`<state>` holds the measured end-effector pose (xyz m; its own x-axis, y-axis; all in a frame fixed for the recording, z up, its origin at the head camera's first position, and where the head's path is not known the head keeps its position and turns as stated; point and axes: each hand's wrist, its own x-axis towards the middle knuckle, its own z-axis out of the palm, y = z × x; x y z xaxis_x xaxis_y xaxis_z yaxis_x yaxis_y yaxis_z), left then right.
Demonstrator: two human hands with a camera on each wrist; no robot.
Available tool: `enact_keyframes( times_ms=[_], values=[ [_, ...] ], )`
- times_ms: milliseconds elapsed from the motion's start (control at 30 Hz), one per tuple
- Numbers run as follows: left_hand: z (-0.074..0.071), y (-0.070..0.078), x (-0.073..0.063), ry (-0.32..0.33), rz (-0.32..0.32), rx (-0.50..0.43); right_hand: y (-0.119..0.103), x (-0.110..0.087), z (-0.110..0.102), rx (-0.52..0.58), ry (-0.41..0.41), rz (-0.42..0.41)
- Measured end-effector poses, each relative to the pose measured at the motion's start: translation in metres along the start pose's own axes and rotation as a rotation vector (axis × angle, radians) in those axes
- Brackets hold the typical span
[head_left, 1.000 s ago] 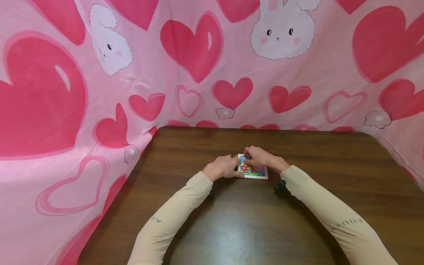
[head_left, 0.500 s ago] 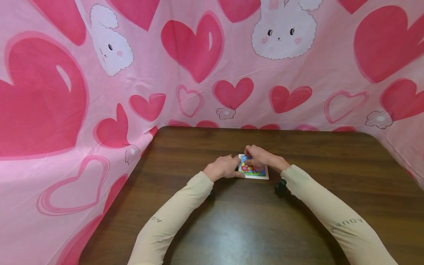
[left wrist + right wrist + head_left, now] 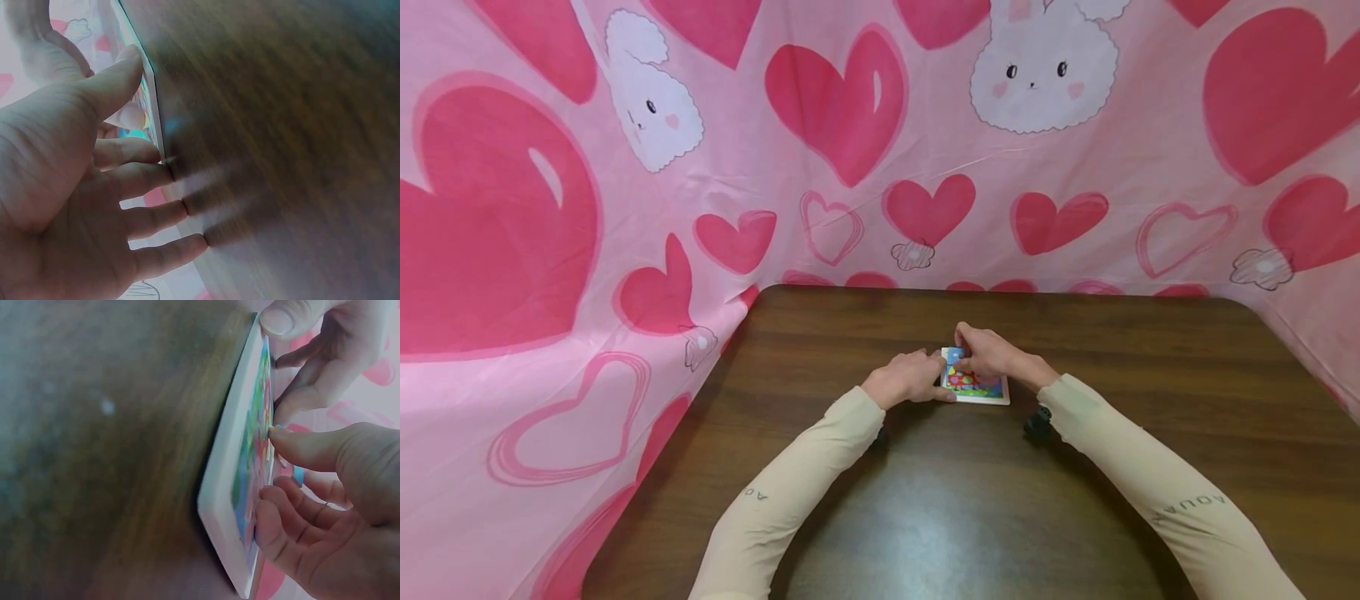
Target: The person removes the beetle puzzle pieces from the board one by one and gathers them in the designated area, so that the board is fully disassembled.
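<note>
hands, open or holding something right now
Left hand: open, touching the picture board.
Right hand: closed, pinching a small blue piece.

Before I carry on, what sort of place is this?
Probably an indoor tabletop workspace, perhaps screened off on purpose: a dark wood-look table, a pink cloth with hearts and bunnies hung behind and beside it, and a white-edged picture board on top.

Picture board [image 3: 962, 383] — partly hidden by hands [image 3: 992, 354], sleeves [image 3: 788, 490] cut off
</note>
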<state>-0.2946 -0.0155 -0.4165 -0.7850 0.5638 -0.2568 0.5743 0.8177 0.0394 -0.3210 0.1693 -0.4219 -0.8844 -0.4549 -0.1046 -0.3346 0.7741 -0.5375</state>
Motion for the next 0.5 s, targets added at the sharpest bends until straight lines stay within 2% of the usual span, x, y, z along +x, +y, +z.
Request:
enact_keyframes(
  times_ms=[300,500],
  values=[
    [-0.0015,0.0009,-0.0017,0.010,0.018,-0.015,0.0037,0.0003,0.0006,0.080,0.122,-0.076],
    [-0.0012,0.0002,-0.0020,0.012,0.030,0.003,0.0094,-0.0034,-0.0056,0.094,0.175,-0.081]
  ],
)
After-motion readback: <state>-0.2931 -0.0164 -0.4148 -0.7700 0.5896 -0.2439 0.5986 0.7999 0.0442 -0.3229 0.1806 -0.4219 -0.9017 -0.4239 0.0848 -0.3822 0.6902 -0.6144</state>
